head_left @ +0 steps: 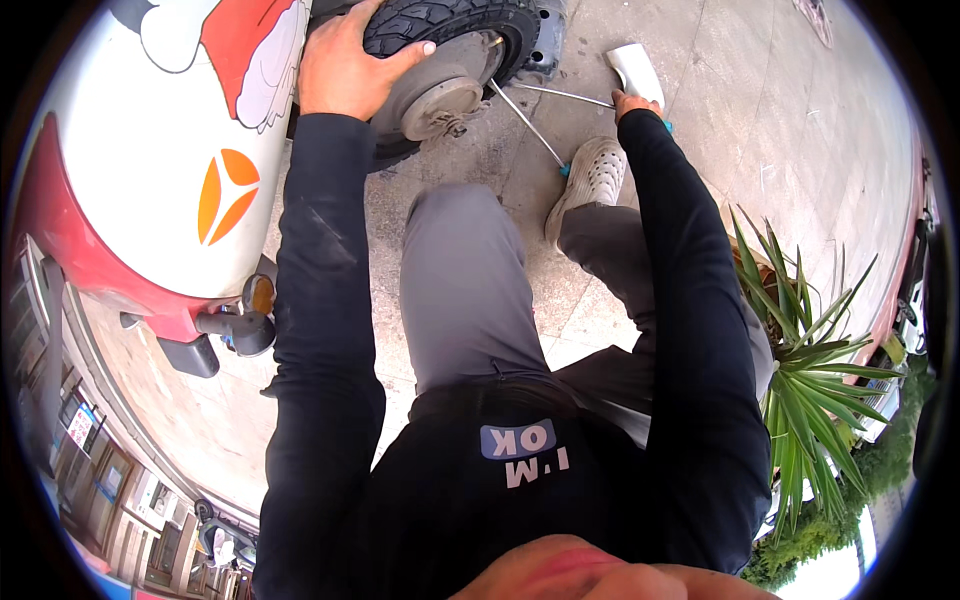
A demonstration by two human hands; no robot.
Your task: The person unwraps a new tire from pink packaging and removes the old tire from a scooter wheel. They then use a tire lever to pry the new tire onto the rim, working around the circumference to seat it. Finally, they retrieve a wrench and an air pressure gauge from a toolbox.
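A black tyre (465,18) on a grey wheel hub (440,108) stands at the top, its axle end facing me. My left hand (350,62) grips the tyre's left side, thumb stretched toward the hub. Two thin metal levers with teal ends reach toward the wheel's right edge. One tyre lever (530,127) slants down to my shoe (597,175), with no hand on it. The other tyre lever (560,95) runs right into my closed right hand (636,102). Beside that hand is a smooth white object (636,68), partly covered; its kind I cannot make out.
A white and red vehicle body (130,170) with a cartoon print fills the left side. A dark metal part (545,45) lies behind the wheel. A spiky green plant (810,370) stands close to my right arm. Paving tiles (740,130) cover the ground.
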